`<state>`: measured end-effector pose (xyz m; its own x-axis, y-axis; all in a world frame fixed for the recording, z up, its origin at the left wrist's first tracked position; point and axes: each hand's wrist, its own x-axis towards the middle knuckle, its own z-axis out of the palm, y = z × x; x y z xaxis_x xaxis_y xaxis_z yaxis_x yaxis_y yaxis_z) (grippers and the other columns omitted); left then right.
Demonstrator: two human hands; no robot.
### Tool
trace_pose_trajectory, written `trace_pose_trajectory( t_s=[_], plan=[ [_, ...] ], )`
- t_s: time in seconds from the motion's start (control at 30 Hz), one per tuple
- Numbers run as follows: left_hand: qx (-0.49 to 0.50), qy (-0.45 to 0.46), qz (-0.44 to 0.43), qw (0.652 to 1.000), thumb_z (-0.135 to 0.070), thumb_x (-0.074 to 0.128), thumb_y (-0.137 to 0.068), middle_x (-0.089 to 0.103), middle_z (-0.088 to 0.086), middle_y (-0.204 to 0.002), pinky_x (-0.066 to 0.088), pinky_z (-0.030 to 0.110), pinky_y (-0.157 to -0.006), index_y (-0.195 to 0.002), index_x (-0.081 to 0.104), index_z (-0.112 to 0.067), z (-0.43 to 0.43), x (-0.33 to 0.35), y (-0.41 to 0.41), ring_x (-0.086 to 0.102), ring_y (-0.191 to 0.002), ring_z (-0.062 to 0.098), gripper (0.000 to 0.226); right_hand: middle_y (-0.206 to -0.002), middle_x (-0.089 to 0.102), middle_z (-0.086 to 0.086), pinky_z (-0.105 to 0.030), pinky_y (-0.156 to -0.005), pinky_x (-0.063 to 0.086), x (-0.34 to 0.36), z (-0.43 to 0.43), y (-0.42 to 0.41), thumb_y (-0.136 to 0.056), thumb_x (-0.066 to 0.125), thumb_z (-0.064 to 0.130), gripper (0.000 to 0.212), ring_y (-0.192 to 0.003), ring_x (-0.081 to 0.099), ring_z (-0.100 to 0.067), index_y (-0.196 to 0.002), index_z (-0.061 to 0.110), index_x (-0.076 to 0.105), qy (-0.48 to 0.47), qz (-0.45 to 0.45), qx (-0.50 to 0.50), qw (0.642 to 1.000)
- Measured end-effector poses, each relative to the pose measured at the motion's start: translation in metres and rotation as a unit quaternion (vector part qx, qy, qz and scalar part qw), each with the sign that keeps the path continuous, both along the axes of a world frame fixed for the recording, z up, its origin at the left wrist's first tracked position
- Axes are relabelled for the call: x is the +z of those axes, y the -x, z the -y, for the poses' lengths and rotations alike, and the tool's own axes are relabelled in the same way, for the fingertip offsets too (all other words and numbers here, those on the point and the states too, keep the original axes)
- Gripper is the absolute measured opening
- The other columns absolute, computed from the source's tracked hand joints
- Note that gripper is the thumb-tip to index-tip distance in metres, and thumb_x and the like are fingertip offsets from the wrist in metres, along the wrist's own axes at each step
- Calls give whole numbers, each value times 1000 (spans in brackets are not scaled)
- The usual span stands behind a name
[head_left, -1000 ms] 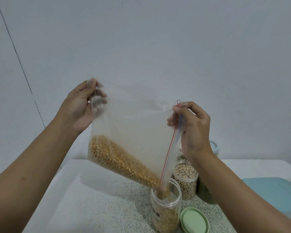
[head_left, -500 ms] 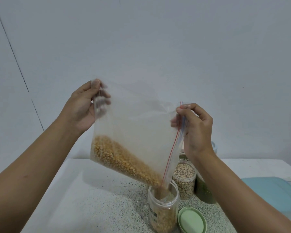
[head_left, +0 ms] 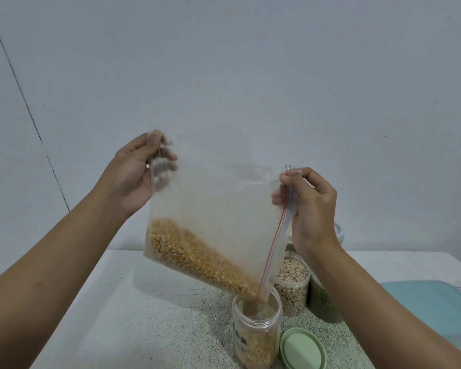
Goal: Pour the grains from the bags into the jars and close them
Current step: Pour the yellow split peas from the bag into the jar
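Observation:
A clear zip bag (head_left: 218, 217) hangs tilted above the table, with yellow corn kernels (head_left: 197, 259) sliding along its lower edge. My left hand (head_left: 133, 174) pinches the bag's upper left corner. My right hand (head_left: 312, 206) pinches the zip strip at the upper right. The bag's lowest corner sits in the mouth of a clear jar (head_left: 256, 334), which is partly filled with corn. A green lid (head_left: 302, 348) lies flat just right of that jar.
Behind the corn jar stands an open jar of pale beans (head_left: 293, 286) and a jar of dark green grains (head_left: 321, 302). A light blue lid (head_left: 339, 231) shows behind my right wrist. A blue tray (head_left: 431, 307) lies at the right. The speckled table (head_left: 157, 328) extends left.
The corn in the bag has slid lower toward the jar and the jar's level has risen a little. Both hands hold the same corners, nearly in place.

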<state>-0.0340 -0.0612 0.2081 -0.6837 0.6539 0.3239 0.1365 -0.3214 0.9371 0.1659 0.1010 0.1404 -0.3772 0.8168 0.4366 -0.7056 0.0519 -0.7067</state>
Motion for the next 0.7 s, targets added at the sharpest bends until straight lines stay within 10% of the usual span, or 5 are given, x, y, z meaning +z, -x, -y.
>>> trace_pose_trajectory(
  t_s=[0.7],
  plan=[
    [-3,2,-12,1000,-37,52,-103,66,-5,-73,40,31,-63,-79,70,-25,-1,0,-2,66,-66,13,32,-64,57,0,-27,-52,46,-3,-4,3,-89,58,-14,27,-53,51,-18,-70,5,55,3,-2,6,1000]
  ],
)
